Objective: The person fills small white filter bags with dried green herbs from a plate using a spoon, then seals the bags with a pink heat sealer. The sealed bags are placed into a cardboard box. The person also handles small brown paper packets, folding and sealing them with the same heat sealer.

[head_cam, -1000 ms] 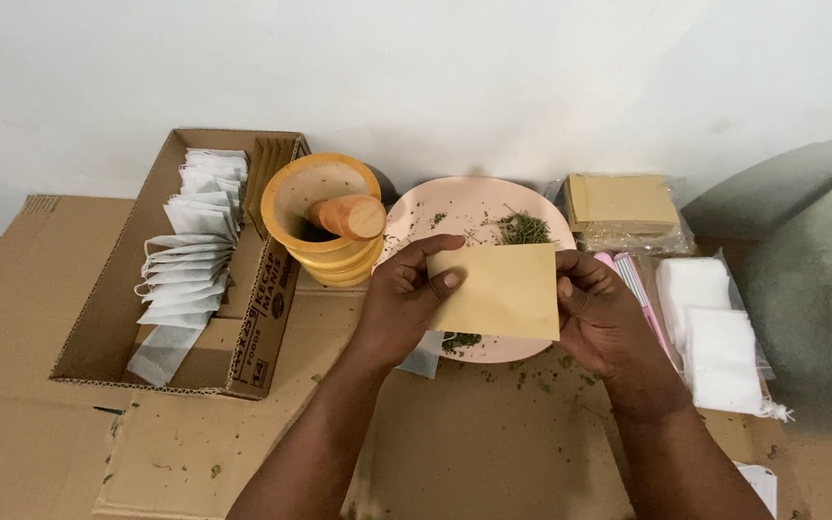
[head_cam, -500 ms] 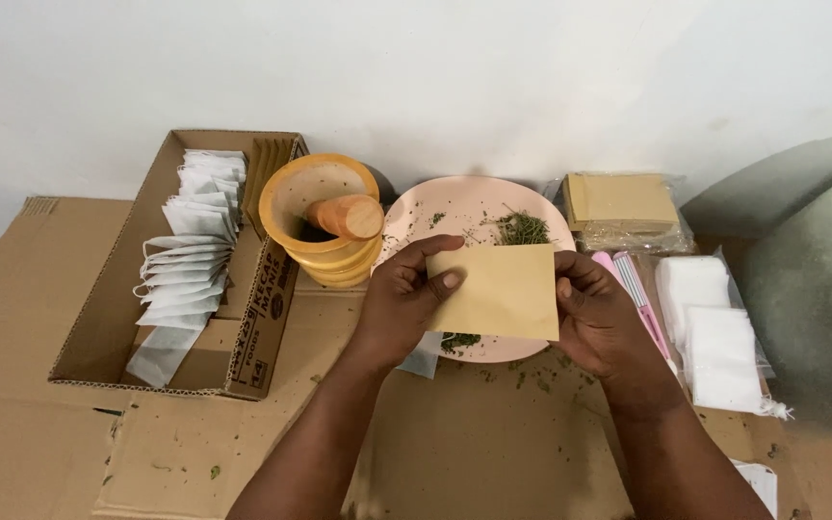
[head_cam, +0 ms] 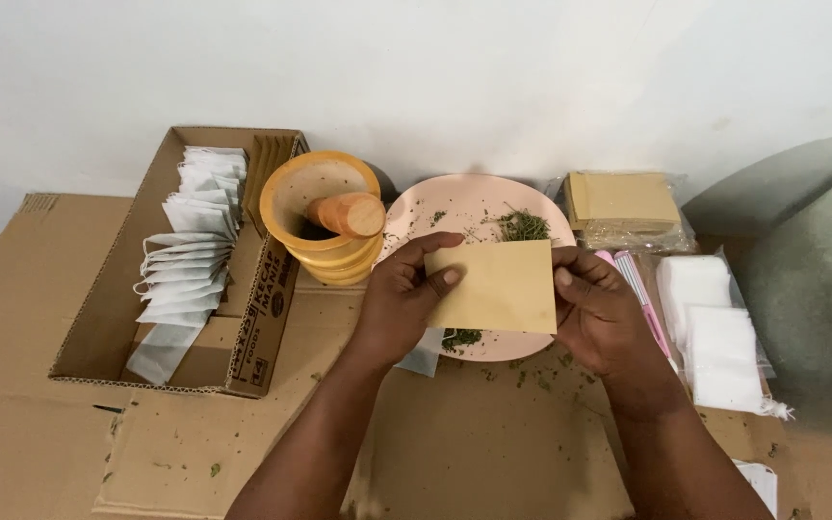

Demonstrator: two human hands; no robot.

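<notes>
One tan envelope [head_cam: 498, 286], one pink plate [head_cam: 455, 197], one wooden mortar [head_cam: 320, 217] with one pestle [head_cam: 349, 214], one cardboard box [head_cam: 113, 299], two stacks of white bags [head_cam: 715, 327].

A flat tan paper envelope [head_cam: 498, 287], rectangular and uncreased, is held level, broad face to the camera, pinched at its left edge by the left hand [head_cam: 404, 294] and its right edge by the right hand [head_cam: 601, 313].
</notes>
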